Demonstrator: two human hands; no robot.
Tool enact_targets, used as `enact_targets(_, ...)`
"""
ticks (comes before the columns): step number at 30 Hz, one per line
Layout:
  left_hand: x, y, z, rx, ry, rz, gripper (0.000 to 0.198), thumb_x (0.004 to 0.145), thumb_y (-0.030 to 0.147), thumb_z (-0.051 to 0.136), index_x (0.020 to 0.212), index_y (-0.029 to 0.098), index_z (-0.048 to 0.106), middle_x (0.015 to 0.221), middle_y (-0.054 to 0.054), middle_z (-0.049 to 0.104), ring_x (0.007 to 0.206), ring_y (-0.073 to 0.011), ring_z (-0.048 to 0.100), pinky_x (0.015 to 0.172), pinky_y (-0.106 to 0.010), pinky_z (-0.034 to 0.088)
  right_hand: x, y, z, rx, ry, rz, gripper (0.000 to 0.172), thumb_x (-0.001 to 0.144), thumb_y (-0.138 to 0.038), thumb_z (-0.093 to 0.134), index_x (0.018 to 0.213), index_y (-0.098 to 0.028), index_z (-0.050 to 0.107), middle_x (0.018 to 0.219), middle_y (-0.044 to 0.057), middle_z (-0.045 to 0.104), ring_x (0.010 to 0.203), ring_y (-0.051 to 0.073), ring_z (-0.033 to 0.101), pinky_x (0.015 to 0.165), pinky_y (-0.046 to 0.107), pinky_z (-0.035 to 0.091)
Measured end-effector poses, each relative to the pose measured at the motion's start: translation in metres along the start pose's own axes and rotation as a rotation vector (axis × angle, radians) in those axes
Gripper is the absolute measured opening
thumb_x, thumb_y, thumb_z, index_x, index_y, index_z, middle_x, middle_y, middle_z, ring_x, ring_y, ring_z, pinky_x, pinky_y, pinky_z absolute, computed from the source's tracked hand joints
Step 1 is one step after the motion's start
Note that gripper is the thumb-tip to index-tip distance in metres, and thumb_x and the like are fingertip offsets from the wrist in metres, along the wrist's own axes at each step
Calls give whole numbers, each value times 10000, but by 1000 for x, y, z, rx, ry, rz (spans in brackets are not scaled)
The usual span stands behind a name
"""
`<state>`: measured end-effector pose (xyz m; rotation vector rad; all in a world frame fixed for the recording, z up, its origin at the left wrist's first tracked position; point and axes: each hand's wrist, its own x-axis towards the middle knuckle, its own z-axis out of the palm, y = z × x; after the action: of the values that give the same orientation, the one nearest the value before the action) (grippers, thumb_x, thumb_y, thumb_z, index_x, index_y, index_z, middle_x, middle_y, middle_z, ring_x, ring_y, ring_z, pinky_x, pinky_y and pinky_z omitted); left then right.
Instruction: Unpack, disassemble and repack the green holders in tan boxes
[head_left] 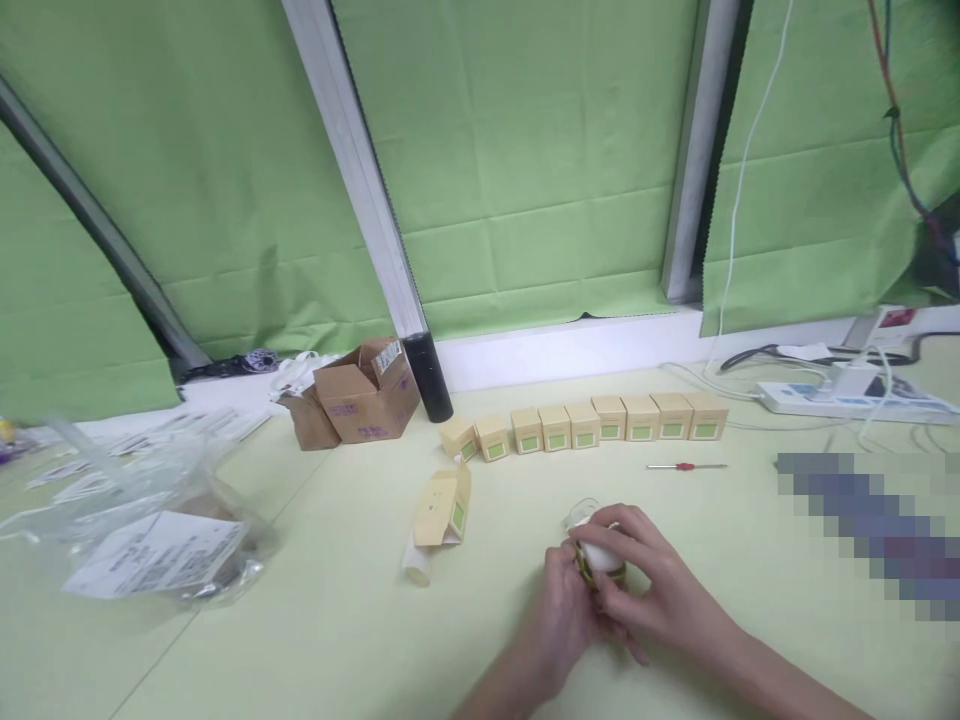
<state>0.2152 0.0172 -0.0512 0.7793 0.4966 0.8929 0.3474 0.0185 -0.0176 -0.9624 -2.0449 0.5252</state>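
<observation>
Both hands meet low in the picture, right of the middle. Between them is a small rounded white object with a dark and yellow striped band [601, 560]; its kind is not clear. My left hand [564, 610] is closed round its lower left side. From above and the right, my right hand [651, 580] grips it with bent fingers and thumb. A thin clear loop [583, 512] shows just beyond the fingertips. Left of the hands lies an open beige carton [436, 508] with a green label, and a pale cylinder [417, 560] rests at its near end.
Several small beige boxes [555, 430] stand in a row behind the hands. A thin screwdriver [686, 467] lies in front of them. A black cylinder [428, 378], a brown cardboard box [367, 405], a clear plastic bag [161, 550] and a white power strip [795, 398] are also on the table.
</observation>
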Motion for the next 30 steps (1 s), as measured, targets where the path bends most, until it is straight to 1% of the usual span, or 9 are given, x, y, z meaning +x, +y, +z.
enact_targets(3, 0, -2, 0, -10, 23, 24, 420, 817, 521, 332, 949, 153, 483, 729, -10, 479, 543, -118, 465, 459, -291, 470, 0, 2, -1, 26, -5, -8, 399, 741, -59, 492, 1088, -244, 555, 1030, 69, 549, 1001, 208, 524, 829, 347, 489)
enact_targets(7, -2, 3, 3, -22, 16, 31, 392, 824, 492, 363, 986, 153, 472, 754, -36, 517, 628, -161, 539, 441, -251, 451, -1, 4, -4, 45, -46, -103, 358, 806, -149, 542, 1142, -273, 526, 1060, 55, 574, 1015, 195, 536, 836, 318, 490)
enact_targets(12, -5, 6, 3, 17, -4, 58, 336, 825, 452, 387, 908, 143, 489, 693, -46, 554, 580, -169, 557, 437, -274, 465, -1, 0, -7, 67, -33, -158, 322, 836, -208, 560, 1148, -271, 514, 1030, 42, 630, 973, 187, 573, 813, 306, 497)
enact_targets(17, -6, 8, 6, -3, -34, 14, 446, 833, 507, 345, 858, 110, 546, 644, -43, 525, 590, -162, 527, 443, -257, 436, 0, -9, -13, 35, -84, -194, 278, 843, -169, 513, 1105, -249, 558, 1021, 65, 628, 962, 202, 572, 794, 323, 500)
enact_targets(19, -7, 10, 8, -28, -22, -11, 471, 834, 535, 340, 871, 116, 554, 664, -35, 519, 609, -157, 515, 478, -261, 430, 1, -11, -16, 28, -114, -197, 298, 845, -153, 494, 1118, -254, 557, 1035, 70, 621, 970, 209, 565, 798, 335, 497)
enact_targets(21, -9, 13, 10, -36, 12, -45, 462, 830, 543, 360, 885, 126, 551, 714, -34, 531, 645, -147, 515, 552, -271, 432, 1, -12, -18, 25, -135, -208, 326, 848, -149, 485, 1146, -266, 547, 1053, 73, 616, 979, 216, 560, 806, 351, 494)
enact_targets(24, -12, 16, 9, -8, 62, -89, 475, 820, 561, 359, 904, 129, 540, 735, -26, 534, 653, -125, 509, 636, -286, 429, 2, -10, -17, 27, -124, -219, 333, 855, -173, 492, 1172, -269, 534, 1065, 78, 621, 986, 228, 561, 813, 369, 493)
enact_targets(28, -13, 15, 5, 33, 26, -64, 410, 768, 538, 416, 906, 159, 489, 702, -2, 527, 616, -117, 515, 633, -293, 441, 3, -5, -13, 36, -102, -219, 328, 852, -199, 530, 1172, -272, 530, 1083, 67, 634, 1010, 225, 562, 842, 372, 488)
enact_targets(30, -12, 14, 4, 63, 19, -47, 434, 768, 558, 402, 933, 163, 468, 676, 9, 517, 582, -118, 520, 617, -312, 460, 2, -3, -13, 31, -94, -206, 336, 836, -216, 565, 1164, -286, 538, 1084, 58, 641, 1013, 229, 565, 844, 378, 490)
